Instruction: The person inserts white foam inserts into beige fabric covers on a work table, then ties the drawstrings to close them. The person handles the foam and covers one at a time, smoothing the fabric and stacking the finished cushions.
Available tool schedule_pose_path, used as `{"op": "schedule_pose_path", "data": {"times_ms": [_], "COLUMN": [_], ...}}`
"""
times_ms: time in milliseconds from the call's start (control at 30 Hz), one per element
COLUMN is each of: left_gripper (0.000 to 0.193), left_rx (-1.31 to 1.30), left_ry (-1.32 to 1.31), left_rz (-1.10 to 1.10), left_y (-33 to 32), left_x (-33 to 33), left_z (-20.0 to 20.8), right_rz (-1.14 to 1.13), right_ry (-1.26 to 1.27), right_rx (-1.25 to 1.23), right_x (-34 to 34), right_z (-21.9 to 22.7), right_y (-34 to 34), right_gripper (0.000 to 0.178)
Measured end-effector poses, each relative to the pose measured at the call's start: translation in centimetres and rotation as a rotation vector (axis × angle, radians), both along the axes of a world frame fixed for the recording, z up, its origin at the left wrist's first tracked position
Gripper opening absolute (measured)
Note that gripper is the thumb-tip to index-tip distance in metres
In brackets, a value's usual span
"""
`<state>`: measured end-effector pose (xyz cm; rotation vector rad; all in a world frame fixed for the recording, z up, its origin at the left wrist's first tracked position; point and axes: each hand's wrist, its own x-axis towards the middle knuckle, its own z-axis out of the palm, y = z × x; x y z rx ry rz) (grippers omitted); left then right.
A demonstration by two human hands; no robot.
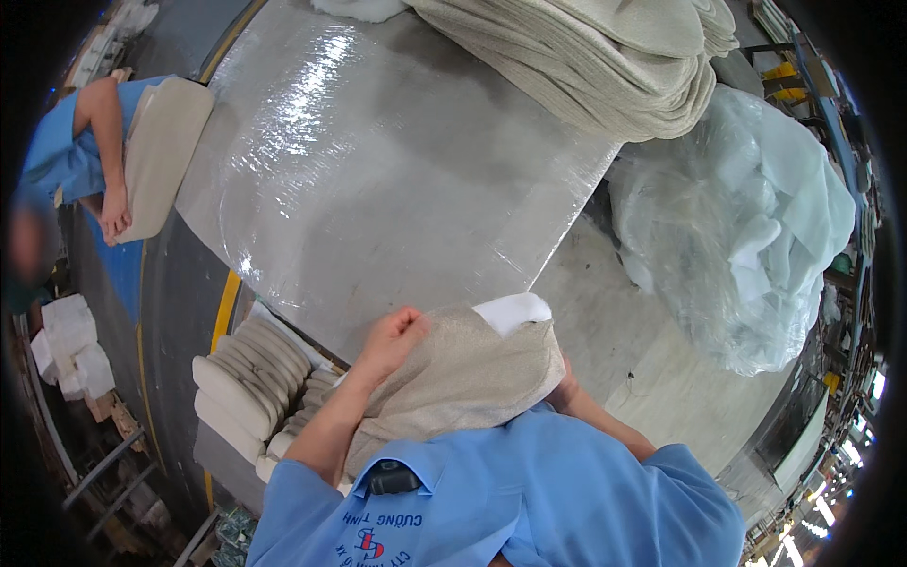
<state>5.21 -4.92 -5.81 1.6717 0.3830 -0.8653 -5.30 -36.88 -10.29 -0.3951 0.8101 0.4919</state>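
Note:
A beige woven cushion cover (pixel 453 373) is held up against my front, with white padding (pixel 515 310) showing at its open far edge. My left hand (pixel 397 338) is closed, its fingers pinching the cover's upper left edge. At the right side of the cover, my right hand (pixel 566 386) grips it; its fingers are mostly hidden behind the fabric. Just beyond the cover is a grey table (pixel 378 217) wrapped in shiny clear film. A thick stack of beige covers (pixel 605 66) lies on its far side.
A large clear plastic bag (pixel 737 236) of white padding stands to the right. Rows of finished beige cushions (pixel 250 378) are packed at the lower left. At the far left, another person (pixel 94 142) holds a beige cushion (pixel 165 156). White bundles (pixel 71 345) sit beyond the walkway.

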Motion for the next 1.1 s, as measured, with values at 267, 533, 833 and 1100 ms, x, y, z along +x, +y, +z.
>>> {"op": "schedule_pose_path", "data": {"times_ms": [267,533,833,1100], "left_gripper": [0.037,0.038,0.039,0.041], "left_rx": [0.206,0.322,0.26,0.219], "left_ry": [-0.173,-0.323,-0.346,-0.417], "left_rz": [-0.57,-0.475,-0.467,-0.422], "left_y": [-7.7,-9.0,-8.5,-7.9], "left_x": [3.6,3.2,2.7,3.3], "left_z": [1.6,0.0,-0.8,-1.7], "right_rz": [-0.023,-0.125,0.266,0.128], "right_ry": [0.267,0.198,-0.295,-0.273], "right_rx": [0.044,-0.022,-0.237,-0.073], "right_x": [0.2,3.0,2.0,2.0], "right_z": [1.5,1.5,0.1,-2.6], "right_y": [1.9,3.0,4.0,4.8], "right_gripper": [0.054,0.056,0.048,0.051]}}
